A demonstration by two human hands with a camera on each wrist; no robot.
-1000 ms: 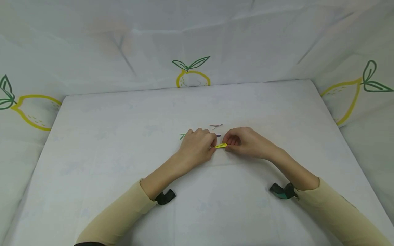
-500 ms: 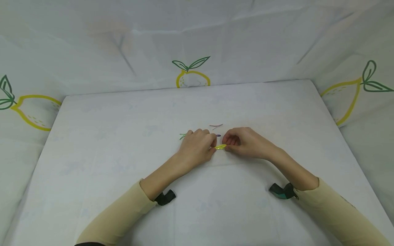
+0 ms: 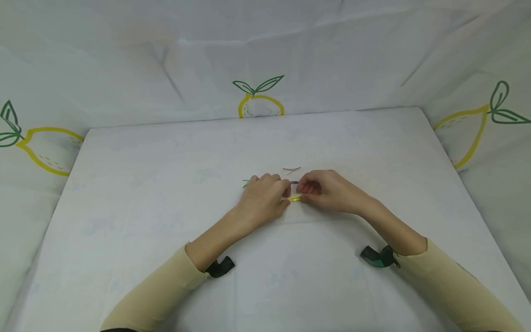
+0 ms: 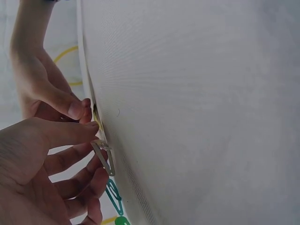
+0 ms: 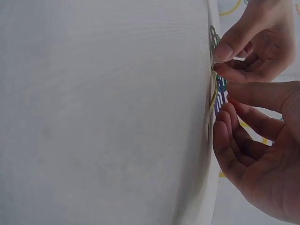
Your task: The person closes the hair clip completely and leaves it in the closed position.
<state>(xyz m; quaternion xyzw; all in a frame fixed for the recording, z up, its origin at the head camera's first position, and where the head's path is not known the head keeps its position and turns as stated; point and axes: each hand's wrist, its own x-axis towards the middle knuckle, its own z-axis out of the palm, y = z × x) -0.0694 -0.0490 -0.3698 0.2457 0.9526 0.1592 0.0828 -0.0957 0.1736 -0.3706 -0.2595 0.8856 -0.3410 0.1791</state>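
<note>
A small yellow snap hair clip [image 3: 295, 198] lies between my two hands, low over the white tabletop. My left hand [image 3: 263, 196] pinches its left end with thumb and forefinger. The right end is pinched by my right hand [image 3: 332, 191], whose other fingers are curled. Fingertips cover both ends of the clip. Just behind it rests a purple hair clip [image 3: 294, 182], partly hidden by the left hand. In the left wrist view, a grey hair clip [image 4: 104, 158] and a teal one [image 4: 113, 194] show beside the left fingers.
Beyond the hands lies a thin pinkish hair clip [image 3: 292, 169]. A green clip [image 3: 245, 183] pokes out left of the left knuckles. White cloth walls with lemon drawings [image 3: 260, 106] border the table [image 3: 166, 157] at the back and sides.
My right hand has shifted slightly left, closer to the left hand. Less of the yellow hair clip shows between the fingers. The left hand has barely moved.
</note>
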